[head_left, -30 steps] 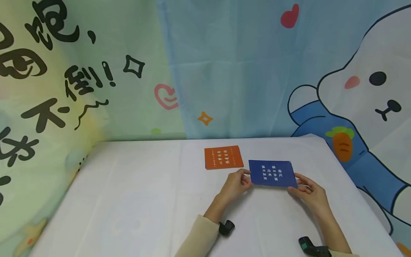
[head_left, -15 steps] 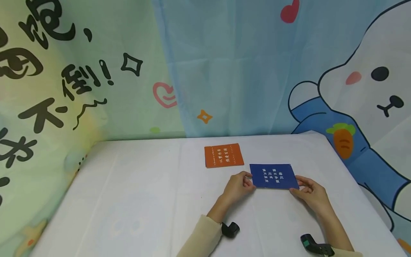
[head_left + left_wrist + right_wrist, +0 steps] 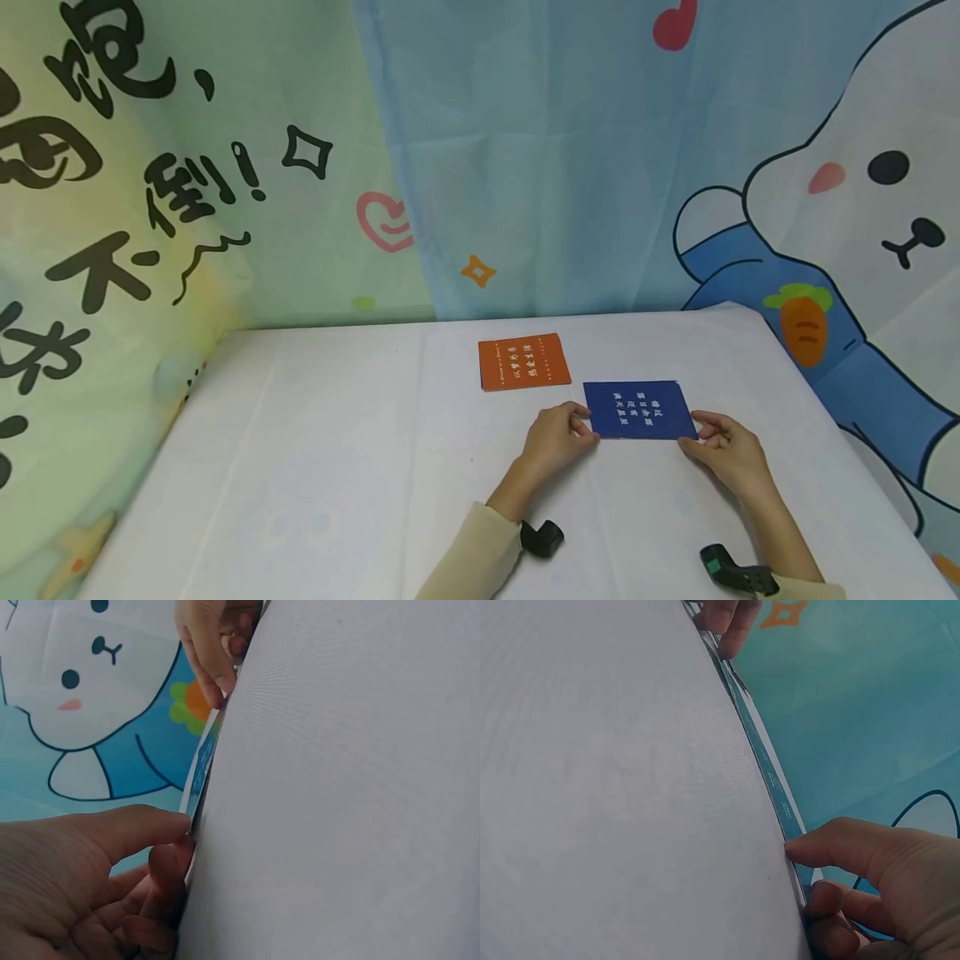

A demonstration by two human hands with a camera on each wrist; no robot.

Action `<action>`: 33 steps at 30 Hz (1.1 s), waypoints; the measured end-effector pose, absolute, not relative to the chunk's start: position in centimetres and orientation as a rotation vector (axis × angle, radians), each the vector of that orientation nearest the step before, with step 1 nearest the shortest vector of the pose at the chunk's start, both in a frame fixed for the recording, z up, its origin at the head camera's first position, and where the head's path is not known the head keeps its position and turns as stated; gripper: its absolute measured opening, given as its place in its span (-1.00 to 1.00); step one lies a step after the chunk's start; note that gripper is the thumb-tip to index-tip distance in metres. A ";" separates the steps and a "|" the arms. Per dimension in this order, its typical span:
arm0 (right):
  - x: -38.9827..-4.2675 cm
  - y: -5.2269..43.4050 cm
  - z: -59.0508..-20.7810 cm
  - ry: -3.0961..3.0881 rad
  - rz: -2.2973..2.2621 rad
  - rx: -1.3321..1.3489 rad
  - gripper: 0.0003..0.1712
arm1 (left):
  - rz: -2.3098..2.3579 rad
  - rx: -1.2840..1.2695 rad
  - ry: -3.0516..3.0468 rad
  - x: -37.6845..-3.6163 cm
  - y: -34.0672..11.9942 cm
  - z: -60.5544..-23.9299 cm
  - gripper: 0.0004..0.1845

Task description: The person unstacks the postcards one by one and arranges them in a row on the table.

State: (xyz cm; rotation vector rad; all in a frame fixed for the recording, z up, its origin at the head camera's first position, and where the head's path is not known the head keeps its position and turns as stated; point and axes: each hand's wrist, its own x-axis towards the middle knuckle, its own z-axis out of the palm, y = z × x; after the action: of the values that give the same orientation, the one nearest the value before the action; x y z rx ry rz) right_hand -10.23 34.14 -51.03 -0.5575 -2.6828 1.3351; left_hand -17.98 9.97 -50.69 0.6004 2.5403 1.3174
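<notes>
- Blue card, white lettering on its face, lies flat on the white tablecloth in the lower centre-right of the head view; its near corners are held from both sides.
- Left hand, head view: just left of the blue card, thumb and fingers curled and pinching the card's near left corner; cream sleeve and a black wrist device below it toward the bottom edge.
- Right hand, head view: at the card's near right corner, fingers bent and touching the edge; a black device sits on that wrist at the bottom of the frame.
- Orange card, head view: flat on the cloth, up and to the left of the blue card, apart from it and from both hands.
- Backdrop, head view: printed fabric fills the upper half, with a white cartoon rabbit at the right and black characters at the left.
- Left wrist view: the left hand fills the lower left, thumb over and fingers under the blue card's thin edge, a narrow pinch; the right hand shows at the top, fingertips on the far end of the same edge; tablecloth covers the right of the frame.
- Right wrist view: the right hand sits lower right, thumb tip pressed on the card's edge with fingers curled beneath; the left hand's fingers meet the far end at the top; tablecloth fills the left.
</notes>
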 end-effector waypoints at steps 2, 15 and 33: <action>-10.3 34.2 -51.1 -2.684 1.332 -0.574 -0.38 | 1.317 0.603 2.540 -18.0 9.9 -50.7 -0.68; -10.4 34.3 -51.1 -2.689 1.333 -0.581 -0.40 | 1.297 0.611 2.567 -18.0 10.0 -50.7 -0.58; -11.4 34.2 -51.3 -2.664 1.348 -0.811 -0.35 | 1.244 0.521 2.549 -18.2 9.8 -50.6 -0.35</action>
State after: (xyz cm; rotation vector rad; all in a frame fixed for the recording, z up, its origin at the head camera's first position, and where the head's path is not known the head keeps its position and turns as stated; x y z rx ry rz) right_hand -11.41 34.25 -51.33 -0.8107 -2.6645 1.3484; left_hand -18.22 9.84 -50.56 0.5213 2.5494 1.2439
